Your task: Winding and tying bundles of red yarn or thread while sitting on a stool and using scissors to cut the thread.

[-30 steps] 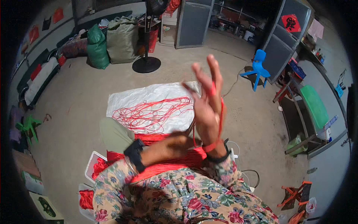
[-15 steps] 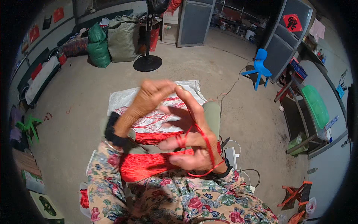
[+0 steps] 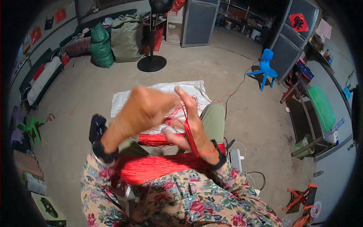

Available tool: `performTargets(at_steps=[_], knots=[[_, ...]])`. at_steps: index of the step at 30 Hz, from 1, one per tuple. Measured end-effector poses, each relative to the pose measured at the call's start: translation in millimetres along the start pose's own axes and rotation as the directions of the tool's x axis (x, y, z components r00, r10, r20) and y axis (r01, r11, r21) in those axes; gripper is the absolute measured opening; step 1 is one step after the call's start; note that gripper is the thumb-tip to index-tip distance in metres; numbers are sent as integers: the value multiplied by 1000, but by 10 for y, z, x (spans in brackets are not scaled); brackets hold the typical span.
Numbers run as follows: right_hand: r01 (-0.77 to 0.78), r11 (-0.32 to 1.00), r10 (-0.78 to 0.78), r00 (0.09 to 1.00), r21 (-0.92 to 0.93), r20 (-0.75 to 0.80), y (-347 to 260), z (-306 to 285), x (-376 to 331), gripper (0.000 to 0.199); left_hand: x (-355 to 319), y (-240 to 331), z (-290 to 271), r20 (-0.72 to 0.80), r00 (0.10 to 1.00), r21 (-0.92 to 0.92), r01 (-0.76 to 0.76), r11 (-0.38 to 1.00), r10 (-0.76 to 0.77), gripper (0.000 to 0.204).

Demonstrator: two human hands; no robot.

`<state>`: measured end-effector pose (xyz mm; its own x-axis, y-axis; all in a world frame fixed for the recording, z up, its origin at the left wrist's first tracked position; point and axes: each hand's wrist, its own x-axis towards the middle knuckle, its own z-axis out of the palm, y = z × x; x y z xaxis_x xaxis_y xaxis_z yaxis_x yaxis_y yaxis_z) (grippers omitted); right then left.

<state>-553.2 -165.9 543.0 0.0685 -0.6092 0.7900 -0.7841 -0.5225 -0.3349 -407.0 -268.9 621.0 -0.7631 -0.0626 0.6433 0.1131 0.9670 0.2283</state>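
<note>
My right hand (image 3: 191, 123) has red cord (image 3: 190, 138) looped round it, running from the fingers down to the wrist. Its index finger points upward, while the other fingers bend inward, partly blurred. My left hand (image 3: 145, 104) is raised beside it, back of the hand toward me and smeared by motion; its fingertips are hidden near the right hand's fingers. Across my lap lies a thick bundle of red cord strands (image 3: 151, 168). Another stretch of red strands (image 3: 155, 139) lies just beyond it, and loose red cord (image 3: 174, 113) spreads over a white sheet (image 3: 124, 100).
On the floor ahead stand a black fan (image 3: 152, 63), a green sack (image 3: 101, 47) and a large pale sack (image 3: 126, 39). A blue chair (image 3: 266, 68) is at the far right, near a metal-framed table with a green lid (image 3: 321, 106). A white box with cables (image 3: 235, 159) sits beside my right arm.
My left hand has turned over and moved down and left, its back now facing me. My right hand has tilted and shifted slightly left, and the cord on it now hangs in a tighter strand.
</note>
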Motion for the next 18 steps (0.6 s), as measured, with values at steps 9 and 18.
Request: performTargets(at_steps=[9,18], knots=[[-83,506,265,962,859,-63,-145,-196,98,28,-328,-373,1321,-225,972,-429,-37,902,-67,14],[-219,723,502,819,656,-279,286,-26,24,34,-491,316,1399,135,599,-920,372,125,-790,28]])
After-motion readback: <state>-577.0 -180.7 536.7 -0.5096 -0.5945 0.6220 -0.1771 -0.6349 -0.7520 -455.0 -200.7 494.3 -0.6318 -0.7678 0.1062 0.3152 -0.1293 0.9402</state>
